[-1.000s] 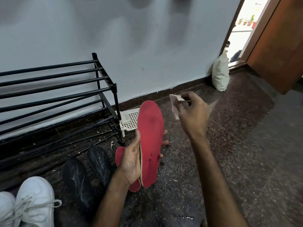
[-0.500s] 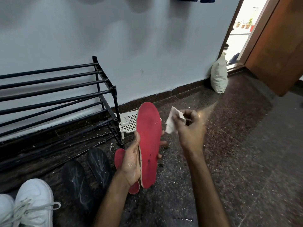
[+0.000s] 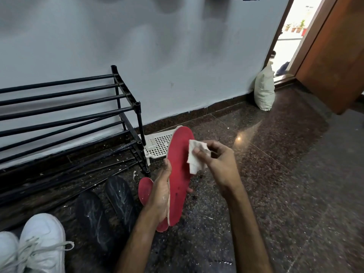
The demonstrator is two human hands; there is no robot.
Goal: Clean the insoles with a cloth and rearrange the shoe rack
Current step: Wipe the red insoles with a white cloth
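Red insole (image 3: 180, 174), mid-frame, stands upright, gripped by the left hand (image 3: 160, 196). Right hand (image 3: 218, 164) pinches a white cloth (image 3: 196, 156) against its face.

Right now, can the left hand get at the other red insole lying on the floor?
Probably not yet: the left hand is full, gripping the raised red insole. The floor insole lies close beside that hand with nothing visibly between, so it looks reachable once the hand is freed.

A red insole (image 3: 180, 174) stood nearly upright above the floor, gripped by the left hand (image 3: 160, 194). A crumpled white cloth (image 3: 195, 156), pinched in the right hand (image 3: 218, 164), lay against its upper face. A second red insole (image 3: 145, 191) and two black insoles (image 3: 92, 215) lay on the floor before the black shoe rack (image 3: 78, 115).
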